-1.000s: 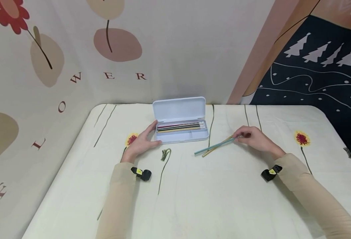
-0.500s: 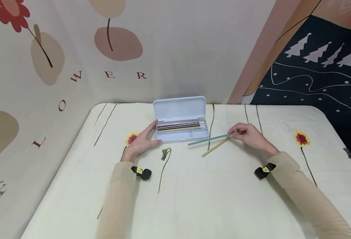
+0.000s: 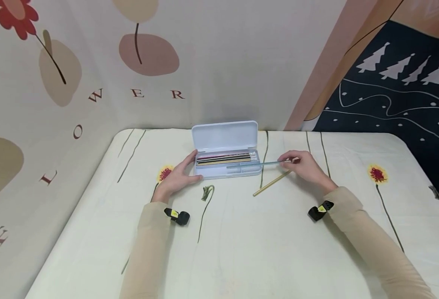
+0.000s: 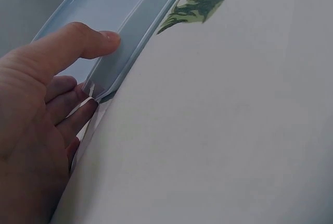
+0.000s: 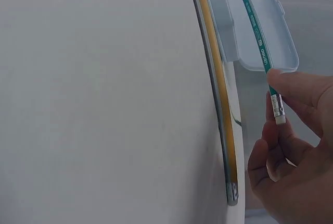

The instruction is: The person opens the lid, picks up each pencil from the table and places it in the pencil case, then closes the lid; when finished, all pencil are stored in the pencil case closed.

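Observation:
A pale blue pencil case (image 3: 225, 170) stands on the table with its lid up and several pencils (image 3: 225, 159) lying in its back compartment. My left hand (image 3: 175, 179) holds the case at its left end, thumb on the front wall and fingers around the corner. Between thumb and fingertips, my right hand (image 3: 304, 166) pinches a teal pencil (image 5: 255, 28) near its eraser end. The pencil's far end reaches over the front compartment of the case. Below the right hand, a gold-coloured pencil (image 3: 271, 184) with a silver eraser ferrule (image 5: 232, 194) lies on the tablecloth.
A cream tablecloth (image 3: 227, 241) printed with flowers and stems covers the table. The case stands close to the patterned wall covering (image 3: 223, 74) at the back. A dark tree-print cloth (image 3: 398, 95) hangs at the right.
My right hand has moved left and away from me, lifting the teal pencil off the gold one and swinging its far end over the case. The left hand and case stay put.

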A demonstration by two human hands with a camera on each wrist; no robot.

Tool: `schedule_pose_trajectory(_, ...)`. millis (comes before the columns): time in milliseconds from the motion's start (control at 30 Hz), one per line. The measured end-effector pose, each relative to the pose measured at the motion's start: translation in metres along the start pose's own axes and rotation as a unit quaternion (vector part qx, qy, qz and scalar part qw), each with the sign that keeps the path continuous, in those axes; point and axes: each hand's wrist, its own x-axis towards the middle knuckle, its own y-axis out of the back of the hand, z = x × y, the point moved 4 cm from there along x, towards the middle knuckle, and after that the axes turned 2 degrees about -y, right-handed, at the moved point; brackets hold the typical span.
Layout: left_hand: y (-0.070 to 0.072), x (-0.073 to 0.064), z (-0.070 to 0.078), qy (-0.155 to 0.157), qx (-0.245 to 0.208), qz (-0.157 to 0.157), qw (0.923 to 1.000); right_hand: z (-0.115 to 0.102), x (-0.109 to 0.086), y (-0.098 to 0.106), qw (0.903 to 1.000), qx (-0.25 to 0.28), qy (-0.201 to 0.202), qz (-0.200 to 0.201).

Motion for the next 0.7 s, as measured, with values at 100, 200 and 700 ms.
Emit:
schedule_pose_trajectory(100,0.000,0.000,0.000,0.002,0.004,0.000,1.0000,0.013,0.008,-0.005,1.0000,0.005,0.000,0.007)
schedule_pose_trajectory(200,0.000,-0.001,0.001,0.004,0.008,0.000,1.0000,0.023,0.015,-0.010,0.9999,0.009,-0.002,0.010)
schedule_pose_trajectory(700,0.001,-0.002,0.002,0.008,0.007,-0.001,0.9999,0.009,0.036,-0.027,0.9998,-0.013,-0.011,0.012)
